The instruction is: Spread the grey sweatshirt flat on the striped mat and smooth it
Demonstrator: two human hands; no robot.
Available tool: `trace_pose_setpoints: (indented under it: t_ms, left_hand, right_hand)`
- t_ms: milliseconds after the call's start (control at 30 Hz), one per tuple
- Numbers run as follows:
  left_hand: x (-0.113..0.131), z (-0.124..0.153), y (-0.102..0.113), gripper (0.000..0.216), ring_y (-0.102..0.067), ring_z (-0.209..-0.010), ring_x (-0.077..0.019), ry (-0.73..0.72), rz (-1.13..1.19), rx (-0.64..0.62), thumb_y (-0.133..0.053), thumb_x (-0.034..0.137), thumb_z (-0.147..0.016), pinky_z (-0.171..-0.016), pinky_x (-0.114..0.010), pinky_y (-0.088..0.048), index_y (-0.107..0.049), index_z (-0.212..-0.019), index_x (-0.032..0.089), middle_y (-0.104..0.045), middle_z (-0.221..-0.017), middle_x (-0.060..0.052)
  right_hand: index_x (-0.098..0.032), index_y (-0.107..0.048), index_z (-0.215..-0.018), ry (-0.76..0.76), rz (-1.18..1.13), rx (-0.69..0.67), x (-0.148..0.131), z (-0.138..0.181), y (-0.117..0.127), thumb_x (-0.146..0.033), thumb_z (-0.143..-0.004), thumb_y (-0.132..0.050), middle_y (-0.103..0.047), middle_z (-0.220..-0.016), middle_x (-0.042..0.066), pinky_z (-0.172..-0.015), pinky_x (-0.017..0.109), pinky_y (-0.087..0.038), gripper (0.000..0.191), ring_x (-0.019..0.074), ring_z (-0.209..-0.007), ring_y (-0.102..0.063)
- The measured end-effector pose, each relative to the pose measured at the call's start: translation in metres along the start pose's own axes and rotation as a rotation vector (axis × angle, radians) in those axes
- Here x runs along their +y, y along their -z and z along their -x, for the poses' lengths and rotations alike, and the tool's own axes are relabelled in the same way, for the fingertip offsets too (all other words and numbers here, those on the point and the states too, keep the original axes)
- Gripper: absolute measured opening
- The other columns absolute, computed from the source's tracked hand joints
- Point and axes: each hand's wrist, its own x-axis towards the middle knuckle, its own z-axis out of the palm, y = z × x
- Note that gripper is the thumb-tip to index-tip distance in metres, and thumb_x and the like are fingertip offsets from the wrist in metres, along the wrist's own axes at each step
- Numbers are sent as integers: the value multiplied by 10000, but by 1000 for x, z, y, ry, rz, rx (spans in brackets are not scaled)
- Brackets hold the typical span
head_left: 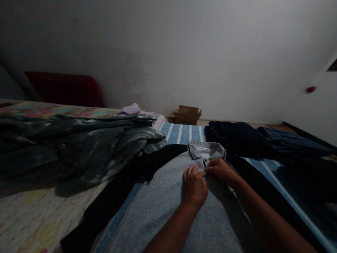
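A grey long-sleeved polo shirt [158, 203] with black sleeves lies front up before me, its collar at the far end. Both hands are at the button placket just below that collar. My right hand [221, 171] pinches the placket edge near a dark button. From the left side, my left hand [195, 186] rests on the shirt front with curled fingers, its thumb and forefinger closed on the placket cloth. The fingertips hide part of the placket.
Dark grey mottled garments [86, 147] are heaped at left on a patterned mat [26, 214]. Folded dark blue clothes [242, 137] lie at right. Beneath the shirt is a blue striped cloth [179, 133]. An open cardboard box [187, 116] stands by the wall.
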Motion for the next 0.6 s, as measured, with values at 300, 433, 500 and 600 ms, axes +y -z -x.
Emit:
trace_pose_setpoints:
  t_ms: [300, 433, 500, 600]
  left_hand:
    - [4, 0, 0, 249, -357, -1299, -279, -34, -38, -21, -562, 173, -775, -1070, -416, -282, -710, -968, 223, -540, -1292, -91]
    - [4, 1, 1, 254, -350, -1301, -274, -70, -74, -19, -512, 160, -805, -1067, -413, -294, -706, -961, 213, -539, -1287, -87]
    - [4, 1, 1, 262, -347, -1301, -273, -96, -90, -15, -496, 150, -812, -1066, -416, -299, -699, -967, 206, -537, -1284, -89]
    - [3, 3, -1, 252, -340, -1301, -273, -136, -98, -14, -502, 149, -807, -1059, -422, -312, -690, -968, 197, -539, -1271, -97]
  right_hand:
    - [-166, -528, -575, -10, -23, -48, 3, 4, 6, -127, -756, -536, -539, -443, -35, -347, 172, -315, 186, 80, -361, -472]
    - [-168, -514, -556, -24, -23, -51, 1, 6, 7, -119, -759, -533, -534, -439, -33, -350, 173, -316, 209, 80, -362, -467]
    - [-168, -512, -547, -30, -20, -51, -1, 8, 7, -119, -761, -529, -532, -436, -31, -349, 173, -313, 220, 78, -358, -463]
    - [-168, -510, -536, -38, -18, -55, -2, 10, 7, -125, -762, -533, -529, -432, -29, -346, 174, -310, 231, 79, -357, -463]
